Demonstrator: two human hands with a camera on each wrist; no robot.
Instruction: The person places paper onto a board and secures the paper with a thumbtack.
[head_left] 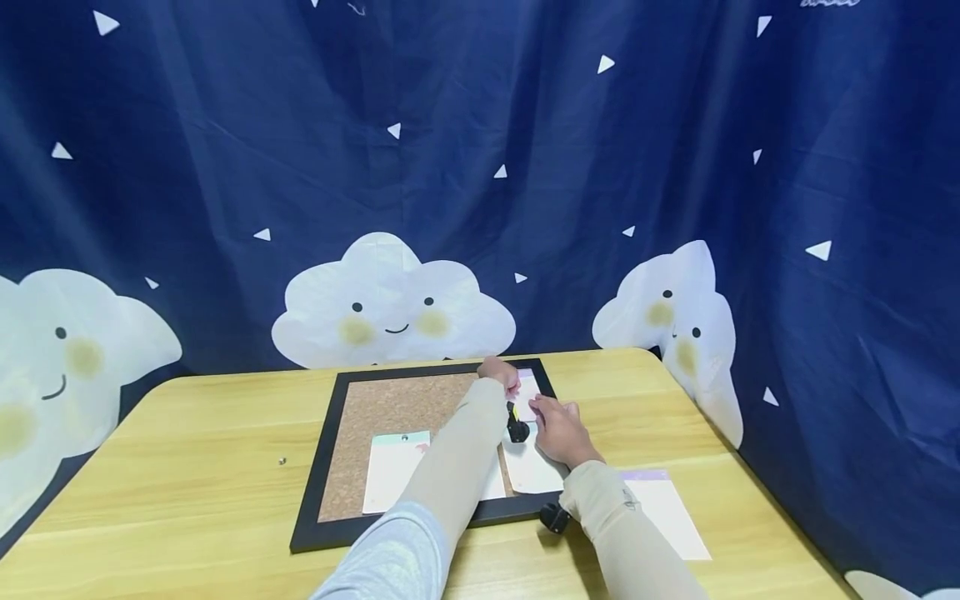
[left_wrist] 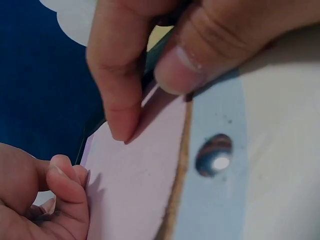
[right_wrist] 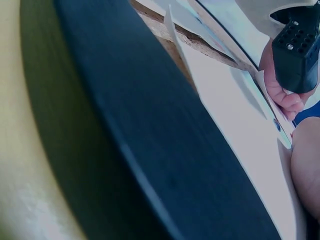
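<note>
A purple-topped paper sheet [head_left: 529,398] lies at the far right corner of a cork board [head_left: 408,402]. My left hand [head_left: 500,377] bends over the sheet's far end. In the left wrist view the curled fingers [left_wrist: 69,186] of that hand meet its edge; I cannot tell whether they pinch something. Across from it, my right hand [head_left: 561,429] reaches in from the right, an extended finger [left_wrist: 122,107] touching the pale sheet and the thumb above it. Just nearer lies a blue-topped sheet [head_left: 534,462] with a shiny round tack [left_wrist: 214,155] in its header.
The board's black frame [head_left: 318,471] rests on a wooden table [head_left: 202,467]. A green-topped sheet [head_left: 388,479] is on the board's near left. Another purple-topped sheet [head_left: 670,512] lies right of the frame, a small metal piece [head_left: 282,461] to its left. A blue curtain [head_left: 450,100] hangs behind.
</note>
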